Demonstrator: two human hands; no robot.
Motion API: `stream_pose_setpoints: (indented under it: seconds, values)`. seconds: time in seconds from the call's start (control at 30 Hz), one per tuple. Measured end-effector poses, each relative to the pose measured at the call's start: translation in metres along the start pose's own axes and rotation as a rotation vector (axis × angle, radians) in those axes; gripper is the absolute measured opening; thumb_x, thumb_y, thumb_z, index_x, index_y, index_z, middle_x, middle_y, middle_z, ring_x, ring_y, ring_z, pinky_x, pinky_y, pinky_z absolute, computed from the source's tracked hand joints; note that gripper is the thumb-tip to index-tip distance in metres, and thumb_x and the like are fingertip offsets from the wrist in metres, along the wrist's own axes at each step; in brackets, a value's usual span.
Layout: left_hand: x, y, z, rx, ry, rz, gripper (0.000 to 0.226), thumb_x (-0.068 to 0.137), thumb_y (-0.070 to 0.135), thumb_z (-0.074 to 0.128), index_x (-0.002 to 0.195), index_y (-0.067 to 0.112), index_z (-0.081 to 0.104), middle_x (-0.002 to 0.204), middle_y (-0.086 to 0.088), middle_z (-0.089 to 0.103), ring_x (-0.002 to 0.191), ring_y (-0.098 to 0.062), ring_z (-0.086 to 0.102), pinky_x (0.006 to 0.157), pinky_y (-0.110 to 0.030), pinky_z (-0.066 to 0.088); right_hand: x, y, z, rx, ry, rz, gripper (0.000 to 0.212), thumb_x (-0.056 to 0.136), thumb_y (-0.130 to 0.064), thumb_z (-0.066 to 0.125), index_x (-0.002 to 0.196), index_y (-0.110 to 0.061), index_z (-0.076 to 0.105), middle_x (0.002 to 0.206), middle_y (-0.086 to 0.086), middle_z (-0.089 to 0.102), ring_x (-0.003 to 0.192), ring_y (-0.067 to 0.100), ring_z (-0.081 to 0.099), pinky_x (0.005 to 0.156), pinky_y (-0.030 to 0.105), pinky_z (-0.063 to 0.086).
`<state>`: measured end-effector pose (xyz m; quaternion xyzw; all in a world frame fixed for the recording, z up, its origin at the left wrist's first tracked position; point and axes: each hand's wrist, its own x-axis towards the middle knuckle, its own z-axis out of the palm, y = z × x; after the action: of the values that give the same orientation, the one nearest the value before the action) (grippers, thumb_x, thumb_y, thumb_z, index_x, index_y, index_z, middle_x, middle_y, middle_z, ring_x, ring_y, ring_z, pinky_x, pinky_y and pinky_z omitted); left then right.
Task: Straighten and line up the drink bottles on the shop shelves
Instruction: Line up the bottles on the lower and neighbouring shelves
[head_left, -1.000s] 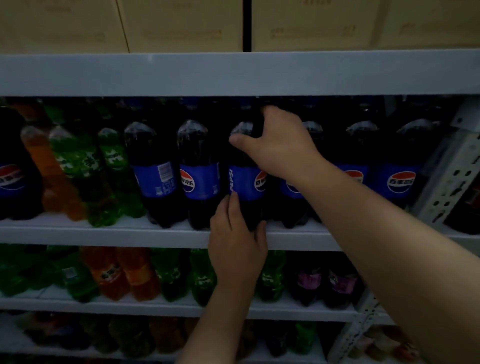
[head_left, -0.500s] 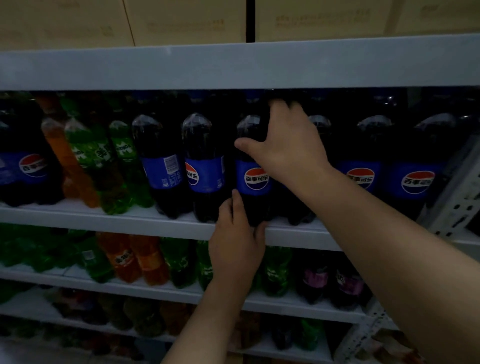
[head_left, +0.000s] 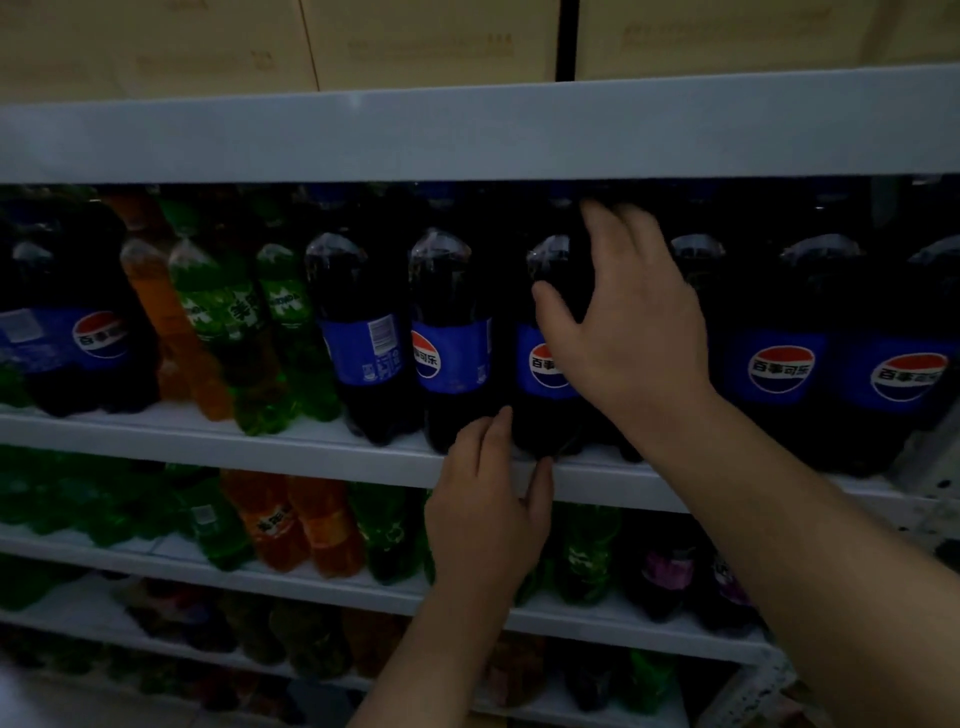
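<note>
A dark cola bottle with a blue label (head_left: 543, 364) stands upright at the front of the middle shelf (head_left: 260, 449), its logo facing me. My right hand (head_left: 634, 322) is spread in front of its shoulder, fingers straight and blurred, not closed round it. My left hand (head_left: 483, 512) is below it, with its fingertips at the bottle's base and its thumb against the shelf edge. To the left stand two more cola bottles: one (head_left: 452, 353) shows half its logo, the other (head_left: 363, 348) shows its barcode side.
Green bottles (head_left: 228, 322) and an orange bottle (head_left: 156, 306) lean at the left of the same shelf. More cola bottles (head_left: 779, 369) stand on the right. The shelf board above (head_left: 467, 135) hangs close over the caps. Lower shelves hold orange bottles (head_left: 291, 519) and green bottles.
The middle bottle's logo has turned to face front. My right hand has let go of its shoulder and spread its fingers. My left hand has slid down to the shelf edge.
</note>
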<state>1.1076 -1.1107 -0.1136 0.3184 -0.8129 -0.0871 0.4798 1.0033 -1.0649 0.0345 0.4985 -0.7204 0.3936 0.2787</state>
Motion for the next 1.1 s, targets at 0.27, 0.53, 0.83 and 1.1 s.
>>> stream_pose_setpoints:
  seconds: [0.27, 0.53, 0.83, 1.1]
  values:
    - [0.011, -0.065, -0.028, -0.093, -0.122, -0.125, 0.072, 0.088, 0.035, 0.058, 0.149, 0.014, 0.026, 0.149, -0.007, 0.033, 0.132, -0.022, 0.038, 0.098, -0.027, 0.038, 0.022, -0.071, 0.048, -0.186, 0.017, 0.065, 0.069, 0.080, -0.069, 0.050, 0.122, -0.014, 0.050, 0.119, 0.007, 0.053, 0.097, 0.032, 0.058, 0.063, 0.032, 0.036]
    - [0.002, -0.066, -0.033, -0.240, -0.213, -0.037, 0.068, 0.085, 0.042, 0.051, 0.146, 0.021, 0.032, 0.147, 0.002, 0.029, 0.129, -0.016, 0.040, 0.096, -0.032, 0.047, 0.040, -0.075, 0.057, -0.006, -0.149, 0.219, 0.056, 0.068, -0.058, 0.070, 0.109, -0.023, 0.057, 0.103, -0.005, 0.062, 0.089, 0.016, 0.057, 0.067, 0.024, 0.044]
    - [0.029, -0.060, -0.023, -0.283, -0.127, -0.125, 0.071, 0.089, 0.045, 0.059, 0.146, 0.018, 0.028, 0.152, -0.001, 0.033, 0.132, -0.013, 0.039, 0.100, -0.026, 0.036, 0.040, -0.068, 0.049, -0.016, -0.145, 0.221, 0.060, 0.063, -0.061, 0.071, 0.108, -0.023, 0.057, 0.098, -0.008, 0.058, 0.092, 0.013, 0.054, 0.071, 0.017, 0.044]
    - [0.030, -0.057, -0.015, -0.267, -0.065, -0.159, 0.073, 0.083, 0.041, 0.069, 0.142, 0.014, 0.036, 0.142, -0.006, 0.046, 0.127, -0.020, 0.047, 0.097, -0.035, 0.046, 0.040, -0.064, 0.045, 0.042, -0.158, 0.185, 0.057, 0.067, -0.052, 0.077, 0.112, -0.022, 0.059, 0.110, -0.003, 0.064, 0.094, 0.009, 0.056, 0.076, 0.021, 0.042]
